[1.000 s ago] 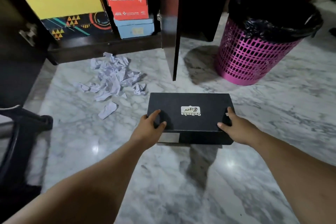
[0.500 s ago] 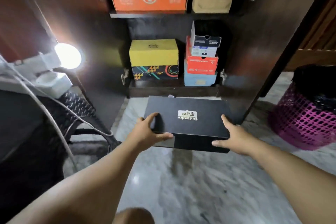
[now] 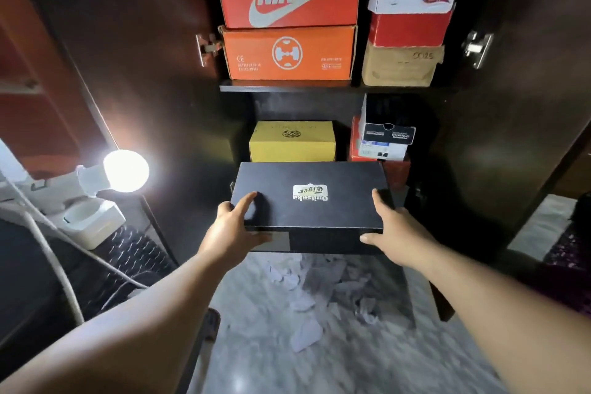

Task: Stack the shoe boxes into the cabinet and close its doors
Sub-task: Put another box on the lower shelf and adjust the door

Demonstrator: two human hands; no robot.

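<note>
Best done level and slow: keep the black Onitsuka Tiger shoe box [image 3: 308,201] flat, lift until its underside clears the top of the yellow shoe box [image 3: 292,141] on the lower shelf, then slide straight in so the near edge ends flush with the boxes below, not hanging over the shelf's front edge. Worth checking the gap under the upper shelf [image 3: 319,86] first; looks roomy enough for one more box on the yellow one, though only a judgement from this angle. Worth minding the tilted stack at the right end of the lower shelf, topped by a black-and-white shoe box [image 3: 385,133], since a nudge from the carried box's right corner could tip it. Held in the air in front of the open cabinet, over the marble floor [image 3: 319,355] and its torn paper scraps [image 3: 307,337], not yet resting on any shelf. Left hand [image 3: 235,230] clamped on the near left corner, thumb lying on the lid, fingers curled beneath. Right hand [image 3: 395,230] clamped on the near right corner, thumb along the front face, fingers laid against the right side. Both gripping, neither spread free. Box thus between the two hands and just beyond them, label upside down to the wearer. Both cabinet doors standing open, so closing remains for later.
</note>
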